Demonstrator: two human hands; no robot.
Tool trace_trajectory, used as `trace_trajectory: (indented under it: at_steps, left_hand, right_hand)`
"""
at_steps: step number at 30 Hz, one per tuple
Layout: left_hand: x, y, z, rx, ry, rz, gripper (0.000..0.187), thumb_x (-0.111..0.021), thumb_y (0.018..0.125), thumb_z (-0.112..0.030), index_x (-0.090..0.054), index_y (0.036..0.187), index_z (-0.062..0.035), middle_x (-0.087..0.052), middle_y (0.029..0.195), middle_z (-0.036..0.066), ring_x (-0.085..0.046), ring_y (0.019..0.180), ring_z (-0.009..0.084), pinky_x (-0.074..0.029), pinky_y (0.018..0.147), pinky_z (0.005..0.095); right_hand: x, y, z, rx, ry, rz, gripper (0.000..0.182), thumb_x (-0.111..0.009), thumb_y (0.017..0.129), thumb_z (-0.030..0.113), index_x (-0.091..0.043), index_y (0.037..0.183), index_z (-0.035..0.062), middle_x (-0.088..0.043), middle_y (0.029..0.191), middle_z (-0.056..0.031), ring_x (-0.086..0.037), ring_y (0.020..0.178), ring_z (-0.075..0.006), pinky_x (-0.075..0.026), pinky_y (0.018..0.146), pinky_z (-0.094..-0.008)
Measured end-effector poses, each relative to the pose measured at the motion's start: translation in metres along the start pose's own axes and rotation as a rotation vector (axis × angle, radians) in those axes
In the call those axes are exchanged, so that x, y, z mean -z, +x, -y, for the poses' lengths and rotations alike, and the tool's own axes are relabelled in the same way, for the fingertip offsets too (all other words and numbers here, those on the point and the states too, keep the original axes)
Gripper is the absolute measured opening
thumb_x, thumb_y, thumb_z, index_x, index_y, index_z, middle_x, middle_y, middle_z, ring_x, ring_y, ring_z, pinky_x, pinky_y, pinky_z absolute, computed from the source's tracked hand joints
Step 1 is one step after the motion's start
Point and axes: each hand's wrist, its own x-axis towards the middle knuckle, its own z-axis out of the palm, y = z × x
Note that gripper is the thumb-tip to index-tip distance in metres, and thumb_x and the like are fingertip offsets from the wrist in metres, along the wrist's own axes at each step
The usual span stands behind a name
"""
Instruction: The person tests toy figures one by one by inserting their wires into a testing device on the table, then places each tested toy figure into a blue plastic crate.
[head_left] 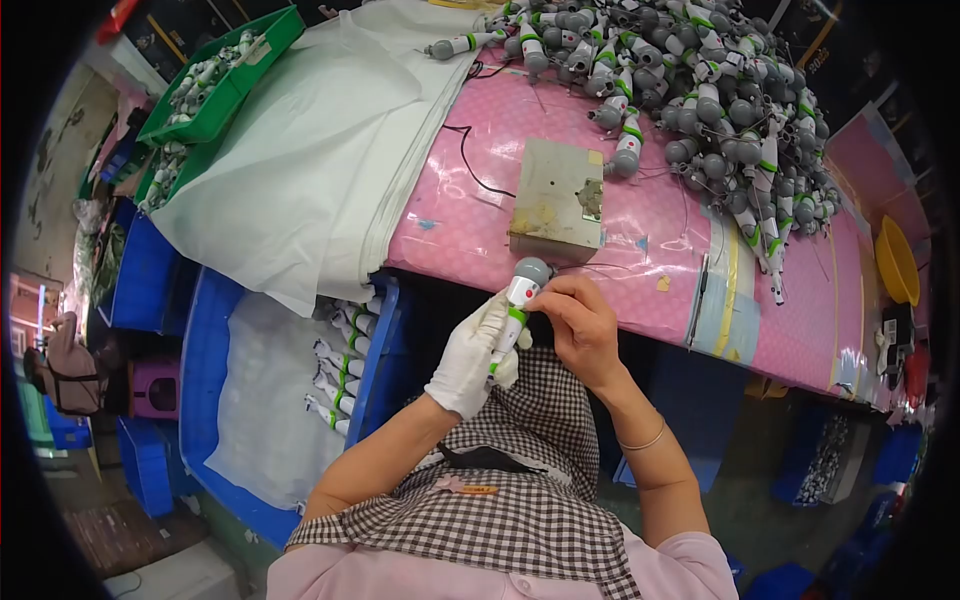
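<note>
My left hand (478, 347), in a white glove, is wrapped round a white handheld device (519, 296) with green rings, a red button and a round grey head. The device is tilted, its head pointing up toward the table edge. My bare right hand (580, 325) is closed in a pinch beside the red button, at the device's right side; what its fingertips hold is too small to make out. Just beyond the device's head stands a worn grey metal box (556, 195) on the pink-covered table (470, 220). A thin dark wire lies near the box's front.
A large pile of similar devices (700, 95) covers the back right of the table. White sheeting (310, 130) lies at left, beside green trays (215, 110) of devices. Below it, a blue bin (205, 400) holds several devices in a row. A yellow basin (897, 260) is far right.
</note>
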Motion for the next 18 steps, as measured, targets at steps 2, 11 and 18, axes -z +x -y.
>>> trace_trajectory:
  at_steps: [2,11,18]
  left_hand:
    - [0.002,0.001,-0.002,0.021,-0.051,0.005,0.035,-0.037,0.099,-0.036,-0.046,0.115,-0.0065,-0.055,0.076,0.004,-0.036,0.039,0.0071,-0.029,0.037,0.0224]
    - [0.002,0.009,-0.001,-0.049,-0.005,-0.012,0.041,-0.038,0.098,-0.037,-0.047,0.121,-0.0046,-0.054,0.072,0.005,-0.039,0.040,0.0072,-0.032,0.036,0.0221]
    - [0.037,0.008,0.015,0.054,-0.417,0.314,0.042,-0.034,0.098,-0.042,-0.042,0.120,-0.0073,-0.055,0.083,0.008,-0.041,0.046,0.0106,-0.037,0.047,0.0253]
  right_hand:
    - [0.002,-0.003,0.000,-0.047,0.035,-0.029,0.019,-0.061,0.075,-0.010,-0.065,0.088,0.0027,-0.057,0.085,-0.0087,-0.057,0.076,-0.0215,-0.046,0.063,-0.0283]
    - [0.001,-0.002,-0.002,-0.026,-0.067,-0.029,0.018,-0.062,0.075,-0.010,-0.066,0.086,0.0032,-0.056,0.082,-0.0072,-0.055,0.073,-0.0204,-0.044,0.060,-0.0280]
    - [0.053,-0.004,-0.013,-0.162,-0.104,-0.333,0.018,-0.063,0.074,-0.009,-0.066,0.088,0.0028,-0.055,0.079,-0.0051,-0.051,0.067,-0.0149,-0.039,0.059,-0.0213]
